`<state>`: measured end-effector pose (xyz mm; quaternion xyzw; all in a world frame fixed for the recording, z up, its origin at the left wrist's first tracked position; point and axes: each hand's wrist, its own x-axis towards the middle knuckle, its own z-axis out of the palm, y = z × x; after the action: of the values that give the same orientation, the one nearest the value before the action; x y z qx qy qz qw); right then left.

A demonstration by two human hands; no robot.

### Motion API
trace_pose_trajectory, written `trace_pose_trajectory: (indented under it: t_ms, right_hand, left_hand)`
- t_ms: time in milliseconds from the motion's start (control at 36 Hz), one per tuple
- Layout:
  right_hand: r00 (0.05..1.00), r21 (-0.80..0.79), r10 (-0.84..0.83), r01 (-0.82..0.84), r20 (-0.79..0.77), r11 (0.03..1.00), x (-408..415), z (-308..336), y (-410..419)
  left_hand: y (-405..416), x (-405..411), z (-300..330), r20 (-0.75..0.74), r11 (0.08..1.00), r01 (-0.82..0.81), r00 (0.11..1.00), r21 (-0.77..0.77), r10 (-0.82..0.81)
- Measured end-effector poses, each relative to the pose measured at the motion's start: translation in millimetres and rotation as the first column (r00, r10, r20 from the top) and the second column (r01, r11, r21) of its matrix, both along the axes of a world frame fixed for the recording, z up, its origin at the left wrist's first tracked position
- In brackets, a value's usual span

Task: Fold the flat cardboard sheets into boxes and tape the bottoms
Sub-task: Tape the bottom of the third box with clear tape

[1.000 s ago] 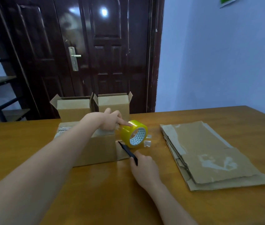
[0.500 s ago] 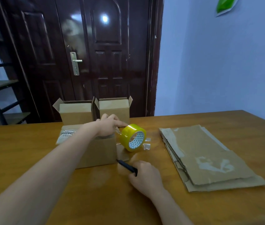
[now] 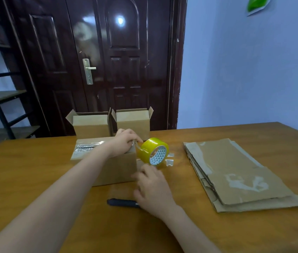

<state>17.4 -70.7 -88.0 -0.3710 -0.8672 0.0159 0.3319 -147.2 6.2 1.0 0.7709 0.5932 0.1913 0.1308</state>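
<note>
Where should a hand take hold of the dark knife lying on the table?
Probably the bare left half of the knife, from above. It lies flat and crosswise on the table, so thumb and fingers can pinch its long sides. The right hand covers its right end, fingers relaxed; the left hand pinches tape beside the tape roll.

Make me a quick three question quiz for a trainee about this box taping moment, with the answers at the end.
1. True or false: the dark cutter lies on the table.
2. How many open-topped boxes stand behind the box being taped? A) one B) two C) four
3. Fill in: the flat cardboard stack lies to the ____ of the yellow tape roll.

Key
1. True; the right hand is beside it, fingers spread.
2. B; the left box and right box. The left hand pinches the tape end.
3. right
</note>
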Motion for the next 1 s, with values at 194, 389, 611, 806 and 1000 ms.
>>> trace_pose_trajectory:
  t_ms: [194, 389, 611, 806, 1000]
  right_hand:
    - [0.971, -0.061, -0.24, 0.241, 0.013, 0.969, 2.2, 38.3, 60.7]
    - [0.931, -0.061, -0.328, 0.341, 0.162, 0.938, -9.2, 38.4, 91.5]
    - [0.906, -0.106, -0.422, 0.416, -0.031, 0.903, -16.9, 29.9, 104.1]
    - [0.899, -0.202, -0.424, 0.398, -0.108, 0.895, -6.5, 31.4, 111.5]
    - [0.917, -0.184, -0.385, 0.362, -0.107, 0.914, -7.4, 30.8, 101.3]
  left_hand:
    - [0.5, -0.2, 0.0, 0.033, 0.999, -0.027, 0.999, 0.03, 0.026]
    - [10.2, -13.0, -6.3, 0.066, 0.996, 0.037, 0.997, 0.084, -0.043]
    - [6.7, -5.7, -6.4, -0.002, 0.997, 0.015, 1.0, 0.074, -0.015]
    - [0.5, -2.0, -3.2, -0.016, 0.998, -0.011, 1.0, 0.056, 0.012]
    - [-0.8, 3.8, -3.3, -0.104, 0.998, -0.027, 0.994, 0.051, 0.033]
